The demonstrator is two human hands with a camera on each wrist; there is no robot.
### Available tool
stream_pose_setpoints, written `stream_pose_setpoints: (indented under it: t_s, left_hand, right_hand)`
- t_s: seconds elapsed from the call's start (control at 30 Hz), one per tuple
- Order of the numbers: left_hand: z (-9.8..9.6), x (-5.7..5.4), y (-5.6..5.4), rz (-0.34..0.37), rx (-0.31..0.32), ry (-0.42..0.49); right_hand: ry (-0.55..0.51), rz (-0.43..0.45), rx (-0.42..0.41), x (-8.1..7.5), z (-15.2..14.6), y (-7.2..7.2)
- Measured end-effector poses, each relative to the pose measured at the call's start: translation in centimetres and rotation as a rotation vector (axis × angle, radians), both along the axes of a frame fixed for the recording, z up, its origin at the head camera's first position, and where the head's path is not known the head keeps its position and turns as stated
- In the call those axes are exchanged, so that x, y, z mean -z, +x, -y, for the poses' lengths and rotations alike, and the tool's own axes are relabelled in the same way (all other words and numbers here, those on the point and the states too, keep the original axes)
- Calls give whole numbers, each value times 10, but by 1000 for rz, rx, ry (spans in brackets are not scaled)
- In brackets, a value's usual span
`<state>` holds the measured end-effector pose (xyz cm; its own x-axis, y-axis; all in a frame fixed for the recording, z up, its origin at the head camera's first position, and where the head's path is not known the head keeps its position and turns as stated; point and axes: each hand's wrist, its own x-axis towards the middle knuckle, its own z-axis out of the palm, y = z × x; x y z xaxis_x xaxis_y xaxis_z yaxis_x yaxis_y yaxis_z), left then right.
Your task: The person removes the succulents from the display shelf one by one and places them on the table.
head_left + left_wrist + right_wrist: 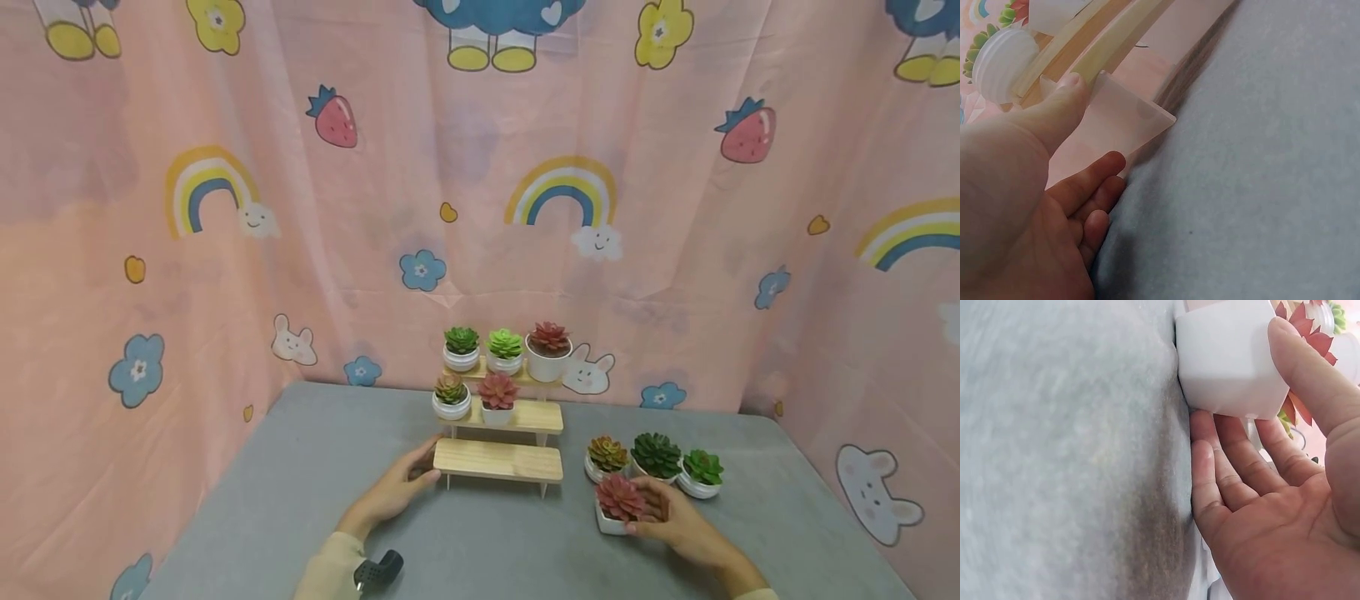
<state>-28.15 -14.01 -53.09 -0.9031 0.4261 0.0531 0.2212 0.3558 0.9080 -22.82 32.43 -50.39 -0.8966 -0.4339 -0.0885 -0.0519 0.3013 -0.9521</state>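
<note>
My right hand holds a red succulent in a square white pot at table level, right of the stand. Its thumb is on one side of the pot and the fingers are on another. At the left end of the wooden stand's lowest step is my left hand. In the left wrist view, the thumb touches the step's end, while loosely bent fingers lie beside the clear leg. The middle step carries an orange-green succulent and a pink-red one.
On the top step stand a dark green succulent, a light green one and a red one. Beyond my right hand are an orange succulent, a dark green one and a green one. A pink curtain backs the grey table.
</note>
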Motion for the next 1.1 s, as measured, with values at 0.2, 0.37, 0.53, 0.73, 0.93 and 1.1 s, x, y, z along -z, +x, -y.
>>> stream_pose_setpoints:
  t_s: [0.2,0.37,0.53,0.73,0.93,1.1]
  left_hand:
    - [0,0,1,-7,1,10]
    - [0,0,1,-9,2,8]
    - [0,0,2,0,6,7]
    - [0,0,1,-6,13,25]
    - [-1,2,1,7,12,29]
    - [0,1,1,-5,13,30]
  right_hand:
    - [-38,-32,-12,3,0,0]
    - [-49,-58,-21,4,2,1]
    - [-42,-93,-17,5,2,2]
    - [-24,-110,-8,4,3,2]
    - [-16,-48,-5,2,4,3]
    - [-25,-42,-13,3,3,1]
